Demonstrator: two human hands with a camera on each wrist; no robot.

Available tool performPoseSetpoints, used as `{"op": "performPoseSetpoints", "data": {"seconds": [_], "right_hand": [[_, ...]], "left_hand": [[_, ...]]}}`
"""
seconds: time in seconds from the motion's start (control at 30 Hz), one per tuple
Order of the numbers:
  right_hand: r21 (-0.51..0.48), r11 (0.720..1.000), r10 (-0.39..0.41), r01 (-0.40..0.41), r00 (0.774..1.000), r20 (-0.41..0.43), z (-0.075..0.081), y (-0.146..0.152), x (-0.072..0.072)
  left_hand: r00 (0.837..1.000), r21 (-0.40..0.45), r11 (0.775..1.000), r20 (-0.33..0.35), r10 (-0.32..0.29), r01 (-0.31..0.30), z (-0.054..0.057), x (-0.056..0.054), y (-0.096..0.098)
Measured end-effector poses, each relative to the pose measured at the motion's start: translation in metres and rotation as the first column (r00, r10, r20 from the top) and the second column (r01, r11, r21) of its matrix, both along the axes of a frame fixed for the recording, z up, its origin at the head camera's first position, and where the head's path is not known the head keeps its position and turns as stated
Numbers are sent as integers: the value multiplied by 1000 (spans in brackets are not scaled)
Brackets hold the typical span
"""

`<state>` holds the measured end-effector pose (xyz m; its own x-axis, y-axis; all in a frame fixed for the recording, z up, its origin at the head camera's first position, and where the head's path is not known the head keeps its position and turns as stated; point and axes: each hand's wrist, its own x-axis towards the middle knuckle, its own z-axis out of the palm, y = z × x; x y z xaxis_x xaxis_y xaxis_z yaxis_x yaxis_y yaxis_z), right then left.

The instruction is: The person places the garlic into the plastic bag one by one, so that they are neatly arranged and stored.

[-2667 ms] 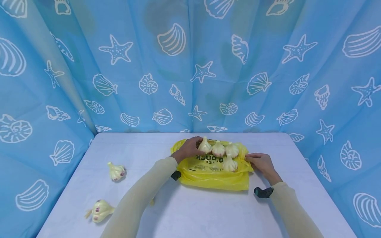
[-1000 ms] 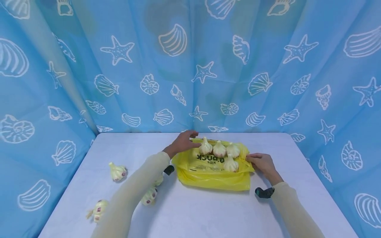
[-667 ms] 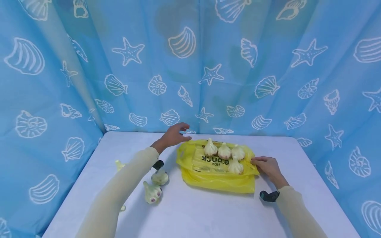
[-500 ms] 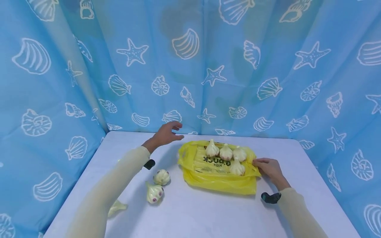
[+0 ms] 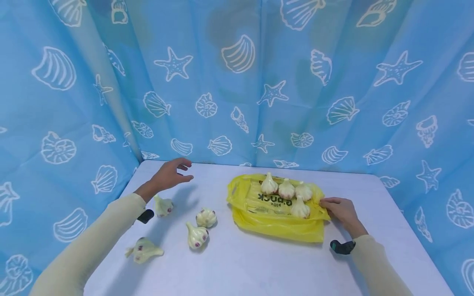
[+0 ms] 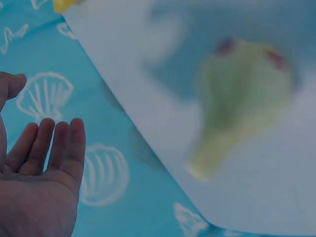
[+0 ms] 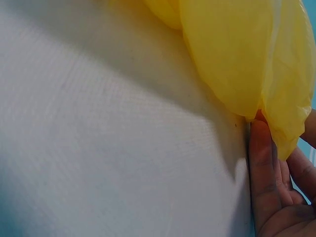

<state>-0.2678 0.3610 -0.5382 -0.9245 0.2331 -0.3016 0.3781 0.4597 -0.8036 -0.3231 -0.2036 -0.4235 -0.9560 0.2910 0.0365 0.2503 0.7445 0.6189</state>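
Note:
A yellow plastic bag [image 5: 242,222] with dark print lies flat on the table. Several garlic bulbs [image 5: 286,190] sit on top of it, grouped toward its right half. At the bag's right edge, my right hand [image 5: 342,211] pinches the plastic between thumb and fingers; the right wrist view shows a yellow fold [image 7: 286,118] between the fingertips. My left hand [image 5: 166,176] is in the air over the table's far left, holding nothing, fingers extended and thumb apart. Just below it stands a garlic bulb [image 5: 163,206], blurred in the left wrist view.
Two garlic bulbs, one whitish [image 5: 206,218] and one with a long stem [image 5: 196,235], lie close together left of the bag. Another bulb [image 5: 144,250] lies nearer the front left. A blue shell-patterned curtain [image 5: 237,102] hangs behind the white table [image 5: 266,271].
My left hand has let go of the leftmost garlic bulb on the bag and moved left, away from the bag. My right hand keeps its pinch on the bag. The head view has turned slightly left.

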Motion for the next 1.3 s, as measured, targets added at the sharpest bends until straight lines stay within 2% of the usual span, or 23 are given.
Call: {"op": "performPoseSetpoints", "data": {"seconds": [0.2,0.37,0.43,0.53,0.73,0.87,1.13,1.3], "right_hand": [[1,1000,-6,6,1000,1,1,5,1],[11,1000,-18,18,1000,3,3,7,3],[13,1000,-15,15,1000,3,3,7,4],[13,1000,-19,19,1000,12,2,6,6],[19,999,-29,28,999,18,1,4,5],[20,999,-28,27,999,21,1,3,3],[20,999,-34,33,999,27,1,-3,1],[17,999,-30,29,999,14,-1,-4,-1]], "left_hand": [[994,-40,994,38,100,-98,-9,13,-38],[974,-76,979,114,195,-187,-21,21,-61],[965,-81,975,148,216,-205,-24,26,-67],[958,-64,977,193,213,-204,-30,34,-75],[969,47,988,210,134,-147,-47,49,-84],[972,78,988,206,115,-133,-61,52,-86],[969,88,982,199,145,-165,-84,55,-89],[979,122,982,162,121,-142,-89,58,-89]]}}
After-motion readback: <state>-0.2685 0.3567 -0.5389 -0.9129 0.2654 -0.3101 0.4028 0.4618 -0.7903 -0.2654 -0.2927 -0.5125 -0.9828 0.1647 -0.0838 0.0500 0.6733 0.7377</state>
